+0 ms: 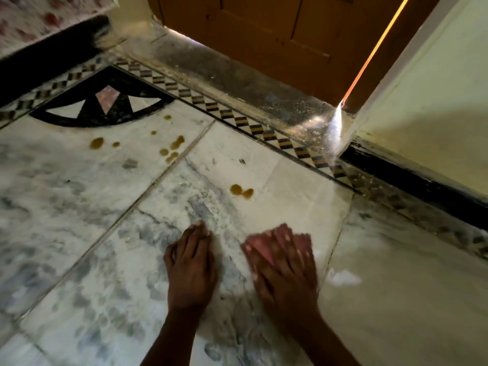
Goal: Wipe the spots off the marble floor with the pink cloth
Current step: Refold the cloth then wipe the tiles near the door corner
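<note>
My right hand [286, 268] lies flat on the pink cloth [266, 241], pressing it on the white and grey marble floor [79, 207]; the hand is motion-blurred. My left hand [191, 265] rests palm down on the floor just left of it, fingers together, holding nothing. A pair of brown spots [241, 191] sits a short way beyond the cloth. Several more brown spots [171, 150] lie further off to the left, with a larger one [96, 143] near the black inlay.
A black, white and pink inlay pattern [105, 104] and a checkered border strip [237, 117] run along the far side. Beyond them stand a grey threshold [237, 77], a brown wooden door [277, 35] and a pale wall [422, 114] at right. A white smear [343, 277] lies right of the cloth.
</note>
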The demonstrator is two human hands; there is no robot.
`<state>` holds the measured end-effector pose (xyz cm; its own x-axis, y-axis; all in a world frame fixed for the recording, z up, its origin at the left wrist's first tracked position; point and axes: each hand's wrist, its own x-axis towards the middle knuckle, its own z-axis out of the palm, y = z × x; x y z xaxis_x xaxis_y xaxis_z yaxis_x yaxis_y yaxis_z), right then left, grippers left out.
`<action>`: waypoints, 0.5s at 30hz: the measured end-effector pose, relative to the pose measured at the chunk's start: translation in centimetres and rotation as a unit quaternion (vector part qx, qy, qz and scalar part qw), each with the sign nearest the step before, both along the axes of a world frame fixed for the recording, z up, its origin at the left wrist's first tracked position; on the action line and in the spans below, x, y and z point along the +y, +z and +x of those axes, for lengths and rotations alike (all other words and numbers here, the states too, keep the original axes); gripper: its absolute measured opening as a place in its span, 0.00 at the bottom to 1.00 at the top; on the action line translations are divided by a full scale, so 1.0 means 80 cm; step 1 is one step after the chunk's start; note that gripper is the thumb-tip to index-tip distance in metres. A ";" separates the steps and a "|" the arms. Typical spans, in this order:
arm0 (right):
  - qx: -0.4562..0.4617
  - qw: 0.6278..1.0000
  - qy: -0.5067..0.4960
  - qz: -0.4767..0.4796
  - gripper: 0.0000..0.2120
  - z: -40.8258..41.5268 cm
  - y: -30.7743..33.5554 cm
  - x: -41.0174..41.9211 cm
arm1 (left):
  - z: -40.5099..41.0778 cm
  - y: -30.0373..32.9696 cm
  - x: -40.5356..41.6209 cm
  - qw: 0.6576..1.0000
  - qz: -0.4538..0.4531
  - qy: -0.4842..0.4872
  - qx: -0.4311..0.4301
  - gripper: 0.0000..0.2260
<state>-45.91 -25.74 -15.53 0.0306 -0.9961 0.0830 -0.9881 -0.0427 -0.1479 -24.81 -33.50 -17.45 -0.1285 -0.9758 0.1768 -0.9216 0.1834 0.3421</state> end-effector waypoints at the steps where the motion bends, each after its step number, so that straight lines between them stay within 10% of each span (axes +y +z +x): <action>1: 0.001 1.000 0.002 0.014 0.27 -0.017 0.005 0.022 | -0.001 0.001 0.000 1.000 -0.004 0.002 0.004 0.20; 7: -0.045 0.958 -0.282 0.036 0.31 -0.031 -0.026 -0.127 | -0.003 -0.007 -0.001 0.999 -0.020 0.033 -0.005 0.21; 15: -0.012 1.000 -0.009 -0.010 0.29 0.018 -0.003 -0.005 | 0.107 0.015 -0.058 0.997 0.001 0.054 -0.055 0.26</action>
